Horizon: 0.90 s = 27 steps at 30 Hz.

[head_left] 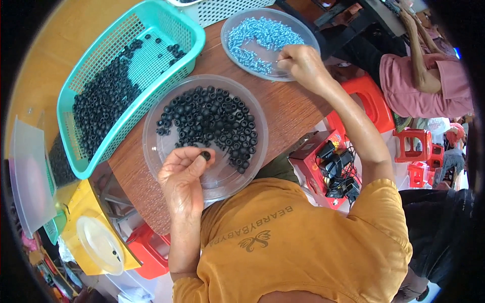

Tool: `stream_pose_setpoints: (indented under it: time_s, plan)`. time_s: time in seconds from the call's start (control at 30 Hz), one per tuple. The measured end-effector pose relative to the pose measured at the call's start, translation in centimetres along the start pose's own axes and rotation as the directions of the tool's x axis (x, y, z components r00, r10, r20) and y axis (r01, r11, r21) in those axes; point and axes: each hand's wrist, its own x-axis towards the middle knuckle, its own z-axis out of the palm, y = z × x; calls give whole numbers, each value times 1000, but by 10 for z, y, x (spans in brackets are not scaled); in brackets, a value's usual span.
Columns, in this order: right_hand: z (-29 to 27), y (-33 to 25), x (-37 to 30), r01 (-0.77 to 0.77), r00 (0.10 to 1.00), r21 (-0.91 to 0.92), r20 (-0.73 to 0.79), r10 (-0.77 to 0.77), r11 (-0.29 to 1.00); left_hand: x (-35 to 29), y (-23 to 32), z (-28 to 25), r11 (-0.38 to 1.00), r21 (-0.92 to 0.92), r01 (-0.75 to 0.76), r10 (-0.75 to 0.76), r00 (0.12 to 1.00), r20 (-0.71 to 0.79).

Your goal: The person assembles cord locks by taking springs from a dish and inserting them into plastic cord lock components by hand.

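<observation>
My left hand pinches a small round black cap between thumb and fingers, its hollow side showing. The hand is over the near left part of a clear round tray that holds many loose black caps. Farther right, my right hand is closed at the right side of a second clear round tray, with the fingertips curled down near small shiny blue pieces. Whatever those fingers grip, if anything, is hidden.
A turquoise basket with more black caps stands left, beside a white basket. Both trays rest on a brown wooden table. Near the right table edge are a red box with black adapters and a red stool; another person sits beyond.
</observation>
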Motion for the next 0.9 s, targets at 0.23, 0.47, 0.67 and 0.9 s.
stream_pose_setpoints:
  time_s: [0.23, 0.47, 0.67, 0.9]
  plan:
    - [-6, -117, -49, 27, 986, 651, 110, -129, 759, 5, -7, 0, 997, -68, -42, 40, 999, -29]
    - [15, -156, -54, 45, 936, 766, 192, -296, 642, -8, -2, 1, 979, 33, -200, 201, 979, -45]
    - [20, -161, -55, -148, 903, 797, 350, -248, 586, -14, -2, 0, 882, 319, -347, 367, 930, -4]
    - [27, -161, -55, -271, 852, 787, 464, -243, 554, -14, -10, -15, 731, 449, -514, 496, 852, 170]
